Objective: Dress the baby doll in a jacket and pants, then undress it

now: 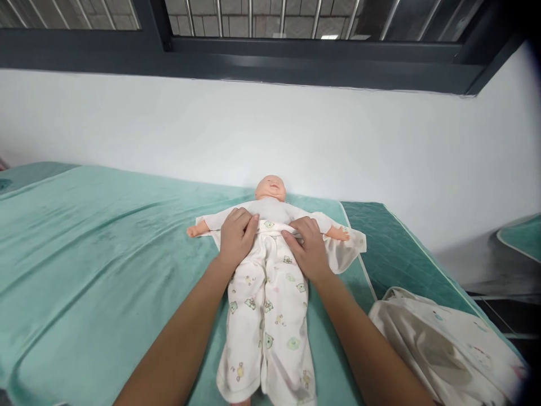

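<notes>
A baby doll [270,189] lies on its back, head toward the wall and arms spread. It wears a white top [274,209] and white baby pants [266,304] printed with small green and yellow animals. At the waistband's left side, my left hand [239,234] is closed on the cloth, thumb and curled fingers gripping it. My right hand [308,245] grips the same waistband on the right, fingers bent over the edge. Loose white cloth [344,251] spreads under the doll's arm at the right. One foot barely shows below the hem.
The doll rests on a green sheet [105,270] over a bed or table. A crumpled white printed cloth [443,338] lies at the lower right, on a darker green part. A white wall [211,129] and a dark-framed barred window [262,56] stand behind.
</notes>
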### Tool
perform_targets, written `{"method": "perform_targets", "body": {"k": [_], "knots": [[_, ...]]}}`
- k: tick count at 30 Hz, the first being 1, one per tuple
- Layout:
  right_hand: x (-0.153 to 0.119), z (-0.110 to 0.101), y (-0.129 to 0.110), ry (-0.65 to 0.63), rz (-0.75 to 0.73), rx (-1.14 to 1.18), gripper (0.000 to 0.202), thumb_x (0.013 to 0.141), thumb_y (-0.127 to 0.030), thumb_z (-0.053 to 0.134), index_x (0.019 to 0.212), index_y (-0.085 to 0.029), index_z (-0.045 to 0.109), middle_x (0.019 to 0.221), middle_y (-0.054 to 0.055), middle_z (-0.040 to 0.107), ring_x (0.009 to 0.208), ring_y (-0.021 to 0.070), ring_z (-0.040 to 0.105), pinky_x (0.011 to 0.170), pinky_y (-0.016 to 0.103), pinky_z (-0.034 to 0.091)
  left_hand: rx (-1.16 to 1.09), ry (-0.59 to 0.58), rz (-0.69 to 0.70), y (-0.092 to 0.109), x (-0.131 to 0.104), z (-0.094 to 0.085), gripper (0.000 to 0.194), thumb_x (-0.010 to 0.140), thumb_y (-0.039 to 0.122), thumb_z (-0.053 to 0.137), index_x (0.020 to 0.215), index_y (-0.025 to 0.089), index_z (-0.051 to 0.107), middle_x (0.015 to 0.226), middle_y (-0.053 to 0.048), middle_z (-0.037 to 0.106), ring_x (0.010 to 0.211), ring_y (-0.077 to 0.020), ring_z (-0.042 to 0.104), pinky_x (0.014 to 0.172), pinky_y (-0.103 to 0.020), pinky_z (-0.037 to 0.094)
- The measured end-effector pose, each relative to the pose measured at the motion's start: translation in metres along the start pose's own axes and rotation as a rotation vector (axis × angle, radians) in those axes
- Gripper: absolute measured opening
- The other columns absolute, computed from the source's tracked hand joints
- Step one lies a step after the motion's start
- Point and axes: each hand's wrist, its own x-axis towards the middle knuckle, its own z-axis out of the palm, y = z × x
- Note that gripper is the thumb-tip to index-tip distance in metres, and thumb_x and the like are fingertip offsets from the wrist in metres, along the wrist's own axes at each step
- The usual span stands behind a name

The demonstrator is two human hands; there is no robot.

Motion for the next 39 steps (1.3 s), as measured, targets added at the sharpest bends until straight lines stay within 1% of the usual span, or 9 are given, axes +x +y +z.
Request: {"method": "perform_targets", "body": {"k": [4,13,21,23,26,29,31,35,39], "knots": [[0.001,0.0,0.002,-0.011,0.018,0.067,0.011,0.097,-0.035,0.055,0.097,-0.024,0.056,0.1,0.004,0.058,0.099,0.0236,0.051,0.089,0.039,0.041,-0.03,-0.007,-0.104,-0.005,-0.007,-0.005,0.03,0.1,0.03,0.044,0.071,0.021,0.047,0.078,-0.002,0.053,0.081,-0.0183,0.049,0.079,-0.035,0.039],[0.005,0.001,0.006,-0.079,0.108,0.108,0.024,0.099,-0.041,0.051,0.081,-0.025,0.052,0.085,0.001,0.058,0.09,0.0219,0.051,0.082,0.037,0.04,-0.146,-0.002,-0.175,-0.006,-0.013,-0.005,0.028,0.098,0.03,0.048,0.072,0.021,0.049,0.084,-0.003,0.055,0.087,-0.0186,0.052,0.084,-0.036,0.041],[0.006,0.004,0.006,-0.048,0.071,0.051,0.037,0.1,-0.04,0.047,0.067,-0.024,0.042,0.068,-0.001,0.049,0.075,0.0202,0.047,0.075,0.037,0.038,-0.124,0.076,-0.162,-0.005,-0.014,-0.003,0.036,0.098,0.027,0.046,0.064,0.021,0.042,0.086,-0.004,0.053,0.087,-0.0183,0.052,0.084,-0.036,0.042],[0.005,0.004,0.006,-0.029,0.076,0.075,0.034,0.099,-0.039,0.049,0.069,-0.024,0.046,0.075,0.001,0.053,0.082,0.0208,0.05,0.079,0.038,0.04,-0.098,0.101,-0.145,-0.003,-0.014,-0.003,0.036,0.098,0.027,0.045,0.063,0.021,0.041,0.085,-0.004,0.052,0.086,-0.0181,0.052,0.083,-0.036,0.043],[0.004,0.004,0.005,0.004,0.108,0.176,0.028,0.097,-0.039,0.053,0.073,-0.024,0.051,0.108,0.006,0.061,0.108,0.0225,0.055,0.095,0.04,0.041,-0.105,0.103,-0.153,-0.001,-0.014,-0.004,0.036,0.098,0.027,0.045,0.063,0.021,0.044,0.085,-0.004,0.055,0.086,-0.0174,0.055,0.083,-0.035,0.044],[0.004,0.004,0.005,-0.042,0.167,0.308,0.028,0.097,-0.039,0.051,0.074,-0.024,0.052,0.135,0.006,0.058,0.127,0.0228,0.052,0.106,0.042,0.038,-0.16,0.091,-0.191,0.001,-0.013,-0.004,0.036,0.098,0.028,0.046,0.063,0.02,0.046,0.098,-0.006,0.064,0.095,-0.0171,0.059,0.088,-0.033,0.045],[0.004,0.004,0.005,-0.077,0.226,0.362,0.027,0.097,-0.042,0.05,0.077,-0.024,0.054,0.14,0.004,0.058,0.129,0.023,0.052,0.108,0.043,0.038,-0.189,0.079,-0.231,0.002,-0.013,-0.003,0.037,0.098,0.028,0.046,0.062,0.02,0.046,0.104,-0.006,0.067,0.099,-0.0171,0.061,0.089,-0.033,0.046],[0.005,0.007,0.008,-0.115,0.312,0.406,0.029,0.096,-0.048,0.05,0.081,-0.025,0.056,0.142,0.004,0.058,0.131,0.0246,0.052,0.11,0.046,0.036,-0.207,0.043,-0.311,-0.001,-0.011,-0.001,0.035,0.098,0.032,0.047,0.065,0.02,0.052,0.102,-0.006,0.07,0.098,-0.0179,0.063,0.088,-0.033,0.046],[0.004,0.009,0.012,-0.112,0.277,0.41,0.026,0.096,-0.047,0.05,0.084,-0.024,0.055,0.143,0.006,0.053,0.134,0.0235,0.046,0.112,0.046,0.035,-0.214,0.012,-0.305,-0.003,-0.011,-0.001,0.037,0.098,0.035,0.045,0.065,0.02,0.05,0.106,-0.007,0.067,0.102,-0.0184,0.061,0.092,-0.033,0.046]]}}
